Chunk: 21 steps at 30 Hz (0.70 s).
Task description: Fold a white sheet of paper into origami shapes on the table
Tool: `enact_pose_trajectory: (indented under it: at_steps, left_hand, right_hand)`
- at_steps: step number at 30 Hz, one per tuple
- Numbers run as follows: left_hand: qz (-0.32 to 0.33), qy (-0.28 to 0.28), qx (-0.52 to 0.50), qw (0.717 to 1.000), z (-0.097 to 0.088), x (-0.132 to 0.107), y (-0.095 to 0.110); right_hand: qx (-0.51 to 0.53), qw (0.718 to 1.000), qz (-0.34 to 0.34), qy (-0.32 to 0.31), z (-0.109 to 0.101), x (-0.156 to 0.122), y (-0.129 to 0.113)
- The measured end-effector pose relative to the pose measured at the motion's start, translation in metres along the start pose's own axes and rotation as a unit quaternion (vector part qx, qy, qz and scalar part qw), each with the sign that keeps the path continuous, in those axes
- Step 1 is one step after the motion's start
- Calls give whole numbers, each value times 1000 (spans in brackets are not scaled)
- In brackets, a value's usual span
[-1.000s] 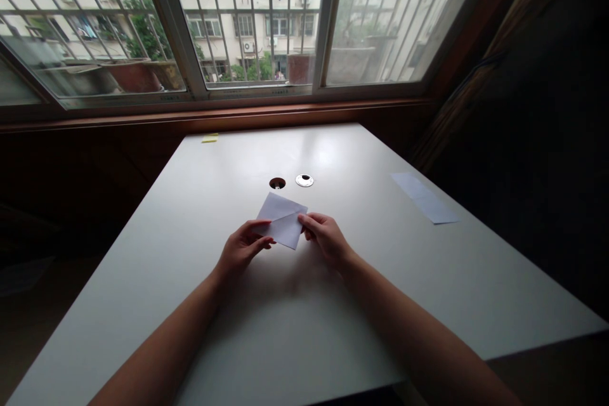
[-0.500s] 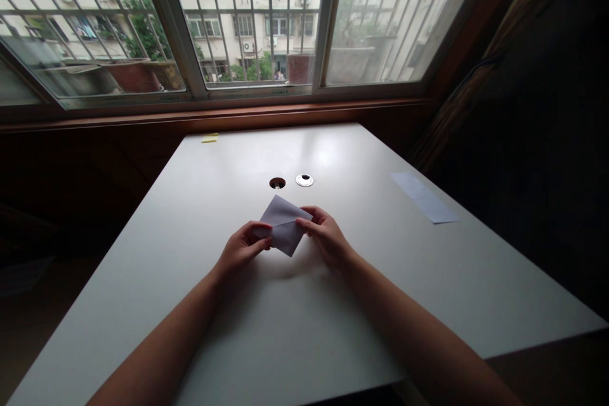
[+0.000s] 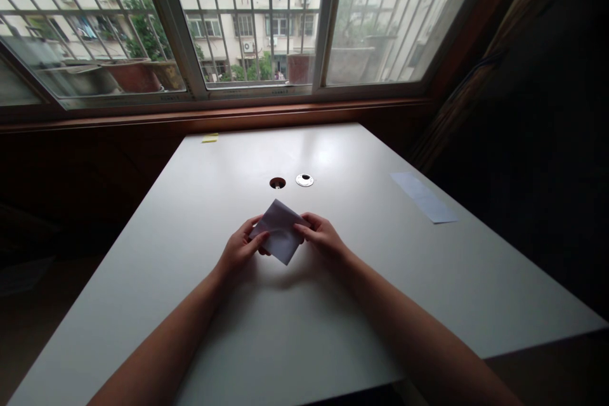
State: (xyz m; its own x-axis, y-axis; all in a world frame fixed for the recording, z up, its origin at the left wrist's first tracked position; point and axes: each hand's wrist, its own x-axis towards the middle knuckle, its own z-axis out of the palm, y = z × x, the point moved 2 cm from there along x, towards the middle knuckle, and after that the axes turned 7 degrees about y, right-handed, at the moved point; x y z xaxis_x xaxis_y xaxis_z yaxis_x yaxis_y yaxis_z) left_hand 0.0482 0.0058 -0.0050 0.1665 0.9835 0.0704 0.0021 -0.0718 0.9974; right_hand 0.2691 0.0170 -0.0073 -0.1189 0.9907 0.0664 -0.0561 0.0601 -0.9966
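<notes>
A small folded piece of white paper (image 3: pixel 280 231) is held just above the middle of the white table (image 3: pixel 295 330). My left hand (image 3: pixel 240 248) pinches its left edge with thumb and fingers closed on it. My right hand (image 3: pixel 324 238) pinches its right edge the same way. The paper is tilted, one corner pointing up toward the window and one down toward me.
A strip of white paper (image 3: pixel 424 198) lies at the table's right side. A round cable hole (image 3: pixel 277 183) and its loose white cap (image 3: pixel 304 180) sit just beyond the hands. A yellow note (image 3: pixel 210 137) lies at the far left corner, below the barred window.
The paper has been lifted off the table and turned; its fold lines no longer show. Both hands drew slightly closer together and toward me.
</notes>
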Motion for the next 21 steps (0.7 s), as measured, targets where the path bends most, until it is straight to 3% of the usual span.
enact_pose_trajectory:
  at_steps: [5,9,21]
  left_hand:
    - [-37,-50,27,998,0,-2,0]
    - [-67,-74,24,995,2,-4,2]
    - [-60,-31,21,997,4,-4,3]
  right_hand:
    - [-92,995,-24,32,-1,-1,-3]
    - [-100,993,-34,50,1,-3,-5]
    - [-111,991,-47,49,3,-5,-8]
